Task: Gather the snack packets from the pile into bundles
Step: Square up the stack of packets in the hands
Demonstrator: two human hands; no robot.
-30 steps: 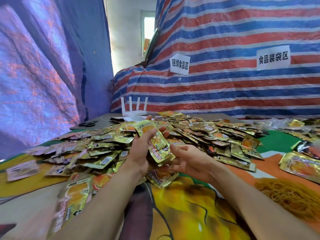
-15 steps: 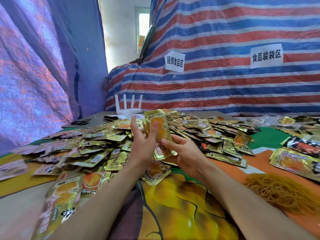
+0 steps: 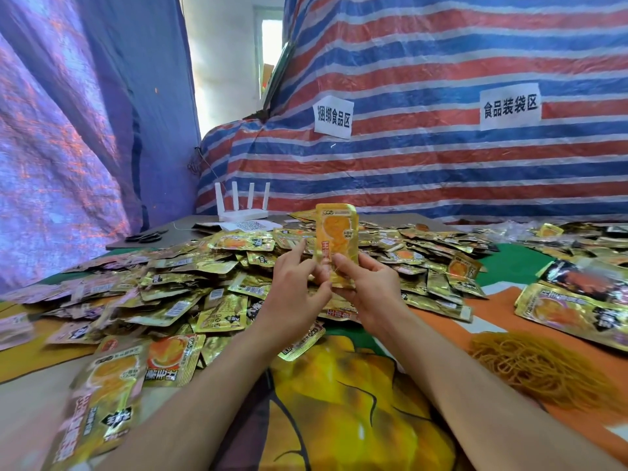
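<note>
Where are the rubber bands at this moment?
In the head view, the rubber bands lie heaped at lower right, beside the right forearm, below a large packet.

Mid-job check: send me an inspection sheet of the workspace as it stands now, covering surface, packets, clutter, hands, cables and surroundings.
Surface: printed cloth, yellow, orange and green, lying flat.
Job's things: pile of gold snack packets across the middle; held packets upright above it; rubber bands heaped at right; larger packets at far right.
Clutter: scissors, white router and a printed sheet at the far edge.
Hands: left hand and right hand both grip the lower part of the held packets.
Cables: thin cord on the tarp behind the router; its ends are unclear.
Surroundings: striped tarp with two paper signs; blue tarp at left.
</note>
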